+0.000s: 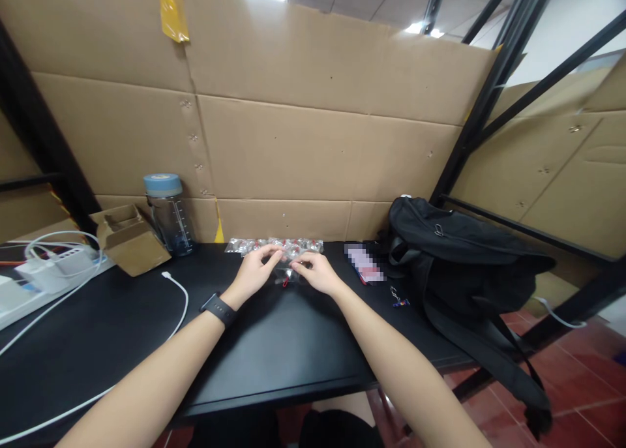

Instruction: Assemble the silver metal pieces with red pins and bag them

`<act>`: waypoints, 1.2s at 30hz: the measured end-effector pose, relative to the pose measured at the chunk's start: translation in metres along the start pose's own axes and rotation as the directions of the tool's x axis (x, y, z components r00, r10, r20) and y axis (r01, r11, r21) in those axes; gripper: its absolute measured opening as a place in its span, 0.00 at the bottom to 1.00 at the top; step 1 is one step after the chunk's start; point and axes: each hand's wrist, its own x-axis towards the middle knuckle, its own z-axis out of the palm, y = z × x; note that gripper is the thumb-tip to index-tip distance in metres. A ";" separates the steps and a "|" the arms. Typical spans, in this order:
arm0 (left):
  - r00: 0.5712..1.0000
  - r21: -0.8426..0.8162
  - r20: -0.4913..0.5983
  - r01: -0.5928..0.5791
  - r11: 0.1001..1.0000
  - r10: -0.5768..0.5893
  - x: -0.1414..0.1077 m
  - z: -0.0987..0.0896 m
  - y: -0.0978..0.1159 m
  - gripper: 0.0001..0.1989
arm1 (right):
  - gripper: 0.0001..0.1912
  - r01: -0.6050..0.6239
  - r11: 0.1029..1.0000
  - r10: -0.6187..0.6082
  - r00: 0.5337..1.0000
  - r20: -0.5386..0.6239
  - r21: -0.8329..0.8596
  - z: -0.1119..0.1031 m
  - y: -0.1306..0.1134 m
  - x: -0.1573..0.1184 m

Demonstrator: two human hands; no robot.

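Plastic bag [289,276] is between left hand [258,267] and right hand [317,272], its red loop [285,283] toward the person, long axis unclear; fingers half curled, whether gripping I cannot tell

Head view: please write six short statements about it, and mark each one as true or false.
1. The water bottle stands beside a cardboard box. True.
2. The water bottle has a red top. False: its lid is light blue.
3. The left hand and right hand are near clear plastic packets. True.
4. The two hands are far apart. False: they are close together.
5. A dark watch is on the left wrist. True.
6. The water bottle is right of the black backpack. False: it is left.
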 end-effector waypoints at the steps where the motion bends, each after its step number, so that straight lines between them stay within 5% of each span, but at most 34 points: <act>1: 1.000 -0.028 0.013 -0.005 1.000 0.005 0.000 0.000 0.000 0.19 | 0.13 -0.005 1.000 0.006 0.999 -0.034 0.029 0.000 0.000 0.001; 7: 0.999 -0.172 0.038 0.039 0.984 -0.033 0.001 0.000 -0.002 0.22 | 0.15 -0.042 0.955 0.085 0.987 -0.136 0.294 0.000 0.000 0.003; 10: 0.999 -0.180 -0.001 0.050 0.982 -0.051 0.001 -0.002 -0.003 0.24 | 0.25 -0.094 0.902 0.157 0.981 -0.117 0.422 0.003 -0.001 0.002; 14: 0.992 0.100 -0.057 -0.110 0.989 0.116 0.000 -0.010 0.006 0.21 | 0.29 -0.165 0.877 0.246 0.961 -0.126 0.451 0.004 0.001 0.001; 17: 0.952 0.307 0.068 -0.306 0.901 0.299 -0.003 -0.017 0.019 0.24 | 0.28 -0.222 0.867 0.313 0.939 -0.141 0.446 0.003 0.001 0.002; 20: 0.904 0.394 0.235 -0.425 0.815 0.357 -0.006 -0.016 0.028 0.28 | 0.30 -0.266 0.841 0.348 0.933 -0.093 0.471 0.002 0.000 0.001; 25: 0.870 0.489 0.319 -0.492 0.721 0.377 -0.005 -0.007 0.022 0.13 | 0.31 -0.246 0.835 0.306 0.951 -0.045 0.493 0.004 0.004 0.001; 28: 0.920 0.564 0.215 -0.391 0.727 0.328 0.001 -0.016 0.013 0.11 | 0.28 -0.247 0.854 0.294 0.955 -0.033 0.458 0.004 0.008 0.002; 31: 0.970 0.668 -0.094 -0.106 0.736 0.226 0.008 -0.045 -0.002 0.10 | 0.29 -0.257 0.895 0.275 0.962 0.004 0.363 0.004 0.011 0.002; 34: 0.929 0.693 -0.356 0.192 0.695 0.098 0.009 -0.082 -0.027 0.14 | 0.26 -0.201 0.958 0.195 0.979 0.053 0.206 0.003 0.013 0.000; 36: 0.918 0.702 -0.387 0.352 0.620 -0.083 0.006 -0.103 -0.047 0.15 | 0.23 -0.126 0.989 0.115 0.985 0.130 0.077 0.002 0.012 -0.003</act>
